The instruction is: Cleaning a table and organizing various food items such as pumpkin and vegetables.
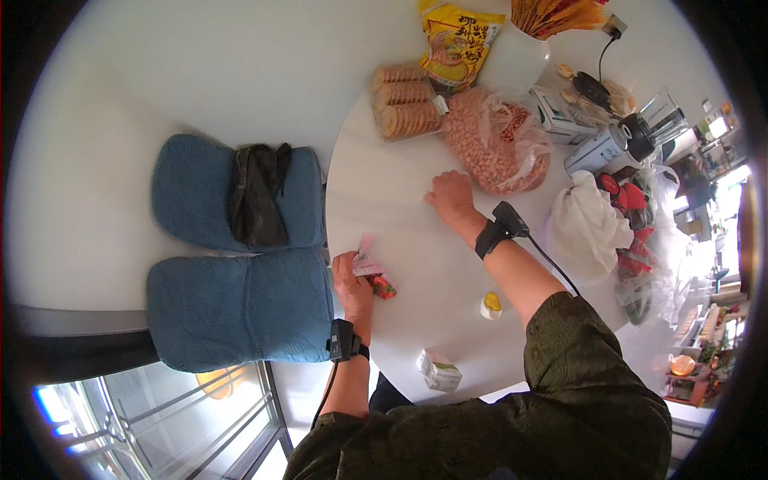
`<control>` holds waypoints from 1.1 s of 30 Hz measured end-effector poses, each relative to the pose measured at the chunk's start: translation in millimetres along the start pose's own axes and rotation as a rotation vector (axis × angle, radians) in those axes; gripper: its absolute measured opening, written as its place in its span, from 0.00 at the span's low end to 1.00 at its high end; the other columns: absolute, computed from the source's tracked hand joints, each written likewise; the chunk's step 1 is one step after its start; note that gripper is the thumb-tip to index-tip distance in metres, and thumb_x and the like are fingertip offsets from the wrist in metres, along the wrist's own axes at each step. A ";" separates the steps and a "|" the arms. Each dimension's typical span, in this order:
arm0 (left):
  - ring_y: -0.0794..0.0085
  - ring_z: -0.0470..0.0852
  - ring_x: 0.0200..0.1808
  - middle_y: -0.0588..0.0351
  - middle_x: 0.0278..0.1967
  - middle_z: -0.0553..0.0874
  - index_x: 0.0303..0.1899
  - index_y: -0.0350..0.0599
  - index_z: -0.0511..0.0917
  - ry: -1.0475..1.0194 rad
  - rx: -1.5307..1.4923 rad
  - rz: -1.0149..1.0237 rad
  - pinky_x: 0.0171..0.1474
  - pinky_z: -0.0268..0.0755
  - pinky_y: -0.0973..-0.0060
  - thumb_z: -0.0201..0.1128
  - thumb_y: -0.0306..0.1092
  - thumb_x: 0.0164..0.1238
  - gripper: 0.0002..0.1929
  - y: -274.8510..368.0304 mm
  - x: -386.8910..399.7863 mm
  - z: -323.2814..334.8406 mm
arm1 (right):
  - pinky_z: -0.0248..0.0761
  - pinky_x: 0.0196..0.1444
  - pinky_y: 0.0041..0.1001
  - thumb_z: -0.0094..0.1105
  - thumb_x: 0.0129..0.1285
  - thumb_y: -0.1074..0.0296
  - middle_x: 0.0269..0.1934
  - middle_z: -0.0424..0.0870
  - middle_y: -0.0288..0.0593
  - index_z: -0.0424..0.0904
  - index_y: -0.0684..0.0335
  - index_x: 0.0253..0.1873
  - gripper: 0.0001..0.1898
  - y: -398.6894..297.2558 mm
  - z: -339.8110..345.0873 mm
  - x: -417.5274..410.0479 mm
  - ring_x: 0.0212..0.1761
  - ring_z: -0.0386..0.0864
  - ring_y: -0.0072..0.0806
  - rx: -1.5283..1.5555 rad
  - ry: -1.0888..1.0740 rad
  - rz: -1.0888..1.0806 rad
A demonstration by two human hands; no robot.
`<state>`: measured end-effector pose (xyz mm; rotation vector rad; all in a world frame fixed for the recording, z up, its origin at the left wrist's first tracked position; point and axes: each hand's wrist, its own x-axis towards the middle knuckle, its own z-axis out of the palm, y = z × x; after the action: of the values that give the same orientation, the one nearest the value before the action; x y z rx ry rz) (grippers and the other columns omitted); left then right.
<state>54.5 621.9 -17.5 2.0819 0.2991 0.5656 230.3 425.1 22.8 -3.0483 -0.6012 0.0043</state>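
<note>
At the left rim of the white round table (408, 324), my left hand (350, 282) has its fingers on a small pink and red plastic packet (379, 282). Part of the packet is behind the fingers. Farther up the table, my right hand (453, 195) is back upward with curled fingers, its palm hidden. It is beside a clear plastic bag of peanuts (498, 147). Between my forearms sits a small yellow and white item (491, 305). Nearer my body stands a small white carton (440, 371) with a green pattern.
Beyond the peanuts are a clear tray of round cookies (408, 108), a yellow food bag (459, 48) and a white vase (517, 57). On the right are a spray can (597, 149), a blender (657, 123) and a white cloth (588, 225). Blue-covered chairs (240, 306) adjoin the left rim.
</note>
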 end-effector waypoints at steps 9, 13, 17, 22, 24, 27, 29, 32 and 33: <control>0.51 0.76 0.43 0.46 0.38 0.76 0.41 0.38 0.73 0.028 -0.041 0.016 0.48 0.70 0.66 0.45 0.09 0.45 0.20 0.4 1.5 -0.8 | 0.65 0.40 0.37 0.55 0.55 0.66 0.34 0.77 0.46 0.72 0.63 0.40 0.10 -21.1 1.5 -2.5 0.38 0.75 0.41 0.095 0.120 -0.171; 0.50 0.75 0.43 0.45 0.39 0.76 0.42 0.38 0.72 0.008 -0.048 -0.010 0.48 0.70 0.65 0.46 0.09 0.45 0.20 4.9 3.9 -1.0 | 0.66 0.39 0.37 0.55 0.56 0.68 0.32 0.76 0.47 0.73 0.62 0.36 0.06 -18.6 9.9 -9.8 0.38 0.75 0.40 0.027 0.064 -0.207; 0.49 0.75 0.45 0.44 0.41 0.75 0.44 0.38 0.72 -0.009 -0.065 -0.010 0.49 0.69 0.64 0.46 0.09 0.42 0.23 -1.0 3.4 -3.3 | 0.67 0.39 0.39 0.54 0.56 0.65 0.32 0.77 0.49 0.74 0.63 0.34 0.07 -12.3 9.5 -13.0 0.37 0.76 0.43 0.044 0.028 -0.224; 0.57 0.78 0.40 0.47 0.40 0.77 0.49 0.40 0.69 0.072 -0.151 -0.051 0.44 0.73 0.66 0.47 0.09 0.48 0.23 0.0 0.2 3.3 | 0.67 0.38 0.43 0.51 0.55 0.59 0.30 0.79 0.51 0.75 0.64 0.31 0.13 -48.6 -4.9 -26.7 0.36 0.75 0.49 0.639 -0.155 -0.183; 0.63 0.80 0.34 0.49 0.37 0.79 0.54 0.41 0.63 0.037 -0.341 -0.221 0.37 0.75 0.69 0.48 0.14 0.57 0.22 12.0 0.8 -2.4 | 0.67 0.38 0.43 0.50 0.55 0.59 0.30 0.79 0.50 0.75 0.63 0.31 0.12 -70.6 2.2 -36.0 0.36 0.76 0.48 0.679 -0.235 -0.191; 0.65 0.79 0.36 0.48 0.36 0.78 0.51 0.40 0.66 0.041 -0.440 -0.303 0.37 0.74 0.73 0.49 0.20 0.63 0.15 4.6 -0.1 -2.7 | 0.68 0.38 0.43 0.50 0.55 0.59 0.31 0.79 0.50 0.76 0.62 0.33 0.12 -98.8 11.2 -41.3 0.36 0.76 0.48 0.563 -0.234 -0.235; 0.63 0.80 0.35 0.48 0.34 0.79 0.50 0.40 0.67 0.082 -0.327 -0.288 0.37 0.73 0.72 0.49 0.24 0.65 0.12 3.6 0.5 -2.4 | 0.70 0.38 0.42 0.50 0.56 0.58 0.32 0.80 0.50 0.77 0.61 0.34 0.13 -108.9 17.2 -43.9 0.36 0.77 0.48 0.512 -0.244 -0.480; 0.64 0.80 0.35 0.48 0.35 0.80 0.47 0.39 0.70 0.117 -0.101 -0.117 0.38 0.73 0.71 0.50 0.25 0.65 0.10 -5.0 -0.8 -3.7 | 0.70 0.40 0.41 0.51 0.56 0.57 0.34 0.81 0.49 0.78 0.60 0.36 0.13 -134.0 11.5 -51.4 0.38 0.78 0.47 0.572 -0.278 -0.454; 0.65 0.80 0.35 0.48 0.35 0.80 0.46 0.40 0.70 0.111 -0.146 -0.128 0.39 0.73 0.71 0.51 0.24 0.64 0.10 -1.9 0.4 -6.5 | 0.70 0.40 0.41 0.52 0.55 0.57 0.34 0.81 0.49 0.79 0.60 0.36 0.13 -135.6 12.8 -50.6 0.39 0.78 0.47 0.583 -0.270 -0.439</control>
<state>51.6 627.8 -16.0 1.8793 0.4393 0.6082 131.9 531.7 14.4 -2.3210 -1.0537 0.4893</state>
